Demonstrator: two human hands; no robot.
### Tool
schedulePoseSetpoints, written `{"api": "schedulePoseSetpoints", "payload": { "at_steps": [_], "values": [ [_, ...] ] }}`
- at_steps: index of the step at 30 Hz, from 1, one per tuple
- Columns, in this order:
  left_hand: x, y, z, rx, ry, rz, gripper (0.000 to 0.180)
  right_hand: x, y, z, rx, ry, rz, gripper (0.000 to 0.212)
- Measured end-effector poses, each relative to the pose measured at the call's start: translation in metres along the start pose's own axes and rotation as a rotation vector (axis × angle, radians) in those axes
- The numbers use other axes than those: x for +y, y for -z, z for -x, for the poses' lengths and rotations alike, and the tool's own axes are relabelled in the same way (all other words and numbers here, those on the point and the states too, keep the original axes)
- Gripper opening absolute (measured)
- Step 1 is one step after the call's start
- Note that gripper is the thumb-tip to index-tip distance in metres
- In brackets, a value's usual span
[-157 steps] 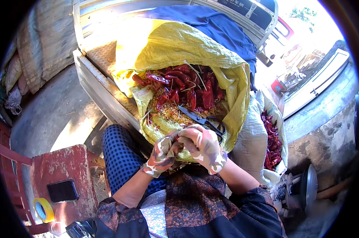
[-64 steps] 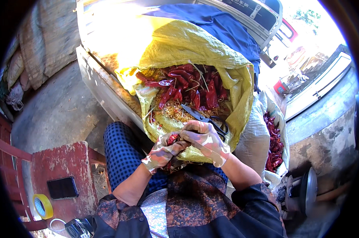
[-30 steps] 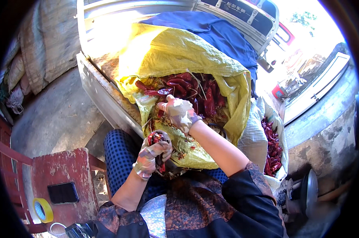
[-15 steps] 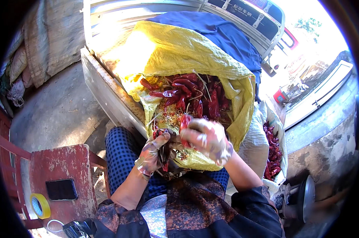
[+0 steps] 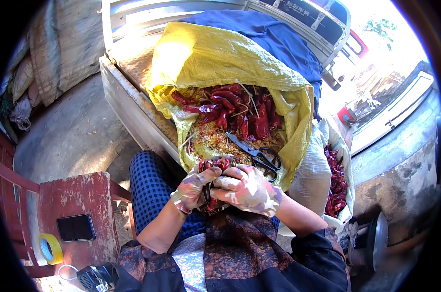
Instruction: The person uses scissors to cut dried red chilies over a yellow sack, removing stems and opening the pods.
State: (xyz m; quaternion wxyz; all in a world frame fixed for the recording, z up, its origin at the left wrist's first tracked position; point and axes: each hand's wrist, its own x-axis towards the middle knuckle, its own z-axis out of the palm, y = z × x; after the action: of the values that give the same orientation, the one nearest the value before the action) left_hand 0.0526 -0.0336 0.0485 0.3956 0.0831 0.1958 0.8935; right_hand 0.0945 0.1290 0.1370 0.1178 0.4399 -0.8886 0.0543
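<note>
Both hands wear patterned work gloves and meet low in front of me, at the near lip of a yellow woven sack. My left hand is closed around a bunch of dried red chillies. Pressed up beside it, my right hand has its fingers closed on the same bunch; part of the bunch is hidden by the gloves. Black-handled scissors lie with blades apart on seeds and scraps inside the sack, just beyond my right hand. Behind them is a heap of loose red chillies.
A white sack of red chillies stands at the right. The yellow sack rests against a metal cart bed, with blue cloth behind. On the left, a worn red chair holds a phone and yellow tape.
My right hand has moved down and in against my left hand, bringing the chilli it held to the bunch. The scissors on the scraps now show.
</note>
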Motion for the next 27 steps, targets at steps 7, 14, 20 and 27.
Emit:
{"api": "schedulePoseSetpoints", "payload": {
  "at_steps": [7,14,20,27],
  "values": [
    [-0.005,0.010,-0.006,0.042,-0.079,-0.175,0.030,0.016,-0.004,0.003,0.308,-0.600,-0.401,0.026],
    [-0.010,0.022,-0.007,-0.047,-0.189,-0.357,0.031,0.009,-0.013,-0.005,0.183,-0.503,-0.322,0.019],
    [-0.011,0.026,-0.011,-0.051,-0.298,-0.547,0.029,0.001,-0.017,-0.004,0.296,-0.577,-0.425,0.011],
    [-0.020,0.027,-0.006,0.070,-0.333,-0.432,0.028,-0.005,-0.035,-0.007,0.563,-0.971,-1.340,0.015]
  ]
}}
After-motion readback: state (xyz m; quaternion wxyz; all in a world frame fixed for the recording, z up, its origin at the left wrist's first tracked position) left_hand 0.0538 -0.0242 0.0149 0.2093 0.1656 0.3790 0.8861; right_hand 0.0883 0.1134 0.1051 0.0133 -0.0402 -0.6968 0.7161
